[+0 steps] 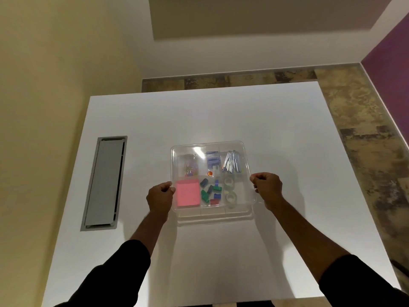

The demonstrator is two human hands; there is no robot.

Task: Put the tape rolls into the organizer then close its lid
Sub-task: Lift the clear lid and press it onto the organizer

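Observation:
A clear plastic organizer sits on the white table, a little nearer than its middle. Its clear lid is held over it, slightly offset toward the far side. My left hand grips the lid's left edge and my right hand grips its right edge. Two greenish tape rolls lie in the organizer's right front compartment, seen through the lid. Other compartments hold a pink sticky-note pad, coloured clips, paper clips and metal binder clips.
A grey cable-tray cover is set into the table at the left. The white table stretches beyond the organizer. A cream wall rises on the left; mottled floor lies to the right and behind.

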